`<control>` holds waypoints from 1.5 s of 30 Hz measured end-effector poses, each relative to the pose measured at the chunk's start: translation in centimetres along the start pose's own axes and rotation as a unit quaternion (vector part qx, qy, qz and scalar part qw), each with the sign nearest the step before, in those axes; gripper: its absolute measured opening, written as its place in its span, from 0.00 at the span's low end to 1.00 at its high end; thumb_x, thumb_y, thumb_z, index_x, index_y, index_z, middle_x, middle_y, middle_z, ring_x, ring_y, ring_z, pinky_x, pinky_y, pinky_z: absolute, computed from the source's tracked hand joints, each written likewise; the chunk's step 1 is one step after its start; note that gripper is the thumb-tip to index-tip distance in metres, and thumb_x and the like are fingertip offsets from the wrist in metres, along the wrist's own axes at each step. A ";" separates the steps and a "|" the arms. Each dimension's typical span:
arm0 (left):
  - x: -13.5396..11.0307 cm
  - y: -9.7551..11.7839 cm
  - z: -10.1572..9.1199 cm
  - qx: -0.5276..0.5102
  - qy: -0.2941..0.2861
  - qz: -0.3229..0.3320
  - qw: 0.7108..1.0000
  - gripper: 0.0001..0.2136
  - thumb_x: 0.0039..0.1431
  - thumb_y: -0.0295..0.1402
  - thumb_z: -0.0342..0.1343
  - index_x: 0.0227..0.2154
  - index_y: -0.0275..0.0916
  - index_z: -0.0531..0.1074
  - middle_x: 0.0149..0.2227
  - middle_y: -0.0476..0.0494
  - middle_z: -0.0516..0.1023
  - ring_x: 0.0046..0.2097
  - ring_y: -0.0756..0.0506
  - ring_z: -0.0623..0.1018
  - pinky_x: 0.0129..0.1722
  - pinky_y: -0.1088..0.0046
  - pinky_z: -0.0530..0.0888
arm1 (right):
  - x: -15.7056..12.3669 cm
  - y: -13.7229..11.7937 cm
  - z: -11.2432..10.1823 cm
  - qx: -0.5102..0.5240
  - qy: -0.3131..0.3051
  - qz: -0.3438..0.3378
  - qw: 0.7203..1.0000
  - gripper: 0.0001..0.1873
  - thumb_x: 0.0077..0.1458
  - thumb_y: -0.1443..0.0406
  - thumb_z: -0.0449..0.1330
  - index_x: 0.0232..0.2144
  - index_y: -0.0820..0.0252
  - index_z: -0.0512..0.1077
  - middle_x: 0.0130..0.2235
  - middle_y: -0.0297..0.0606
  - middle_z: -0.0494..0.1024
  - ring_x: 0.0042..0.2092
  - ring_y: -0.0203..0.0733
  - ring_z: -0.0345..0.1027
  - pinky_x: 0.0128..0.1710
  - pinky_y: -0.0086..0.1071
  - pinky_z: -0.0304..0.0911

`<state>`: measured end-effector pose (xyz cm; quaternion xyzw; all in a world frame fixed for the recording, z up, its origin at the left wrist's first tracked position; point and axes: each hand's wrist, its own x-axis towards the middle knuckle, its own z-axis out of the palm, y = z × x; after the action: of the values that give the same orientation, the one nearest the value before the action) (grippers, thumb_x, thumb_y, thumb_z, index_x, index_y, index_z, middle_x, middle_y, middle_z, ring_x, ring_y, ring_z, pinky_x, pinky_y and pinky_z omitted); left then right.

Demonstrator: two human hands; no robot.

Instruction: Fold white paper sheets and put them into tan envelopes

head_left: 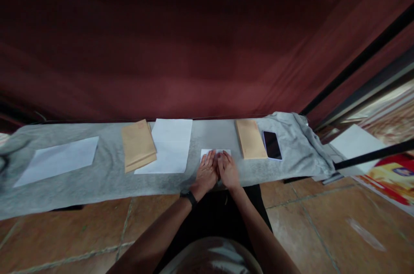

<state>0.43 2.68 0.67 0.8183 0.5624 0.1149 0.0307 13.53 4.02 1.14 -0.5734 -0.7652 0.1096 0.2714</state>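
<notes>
small white paper (205,152) lies on the bench just ahead of the person, mostly hidden under both hands, so whether it is folded i cannot tell. behind everything stands a dark red backdrop (194,71), and below spreads a brown tiled floor (155,213). a long grey cloth (110,179) covers the narrow bench, rumpled toward both ends. at the far left a white sheet (61,160) lies slantwise on it; nearer the middle, another white sheet (173,144) is partly covered by overlapping brown envelopes (139,144). right of the hands rests a brown stack (251,139), lying slightly askew. the left hand (207,175) is palm down, fingers stretched out and flat over the small paper; the right hand (229,170) lies beside it, also palm down with fingers extended, the two touching or nearly so at their inner edges. whether either pinches the paper underneath is hidden. just beside the brown stack, on its right, is a phone (272,144), dark screen up. smallest is a black wristband (188,197) on the left wrist.
</notes>
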 end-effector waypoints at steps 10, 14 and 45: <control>0.0 -0.8 -0.6 -0.001 0.003 -0.008 1.000 0.27 0.68 0.31 0.39 0.68 0.28 0.53 0.70 0.31 0.54 0.72 0.39 0.51 0.70 0.54 0.51 | -0.3 0.6 1.1 -0.109 -0.033 -0.042 0.993 0.28 0.72 0.59 0.39 0.66 0.67 0.60 0.67 0.50 0.61 0.69 0.49 0.51 0.68 0.46 0.46; -0.1 -1.8 -0.7 -0.005 0.027 -0.046 0.999 0.28 0.68 0.37 0.43 0.67 0.26 0.55 0.70 0.29 0.55 0.72 0.38 0.53 0.70 0.55 0.53 | -0.7 1.2 1.2 -0.129 -0.002 -0.046 0.991 0.30 0.71 0.57 0.42 0.67 0.71 0.57 0.68 0.54 0.59 0.69 0.52 0.51 0.67 0.48 0.46; -3.3 -2.5 -0.5 0.055 0.047 -0.062 0.995 0.27 0.71 0.38 0.40 0.66 0.25 0.56 0.69 0.30 0.57 0.71 0.39 0.55 0.69 0.57 0.57 | -3.8 3.4 1.0 -0.159 0.087 -0.039 0.983 0.29 0.71 0.59 0.44 0.67 0.72 0.57 0.64 0.58 0.65 0.66 0.57 0.57 0.64 0.52 0.51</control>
<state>-3.12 0.46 0.24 0.7759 0.6184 0.1204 -0.0340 16.48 1.64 -2.43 -0.5867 -0.7678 -0.0749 0.2463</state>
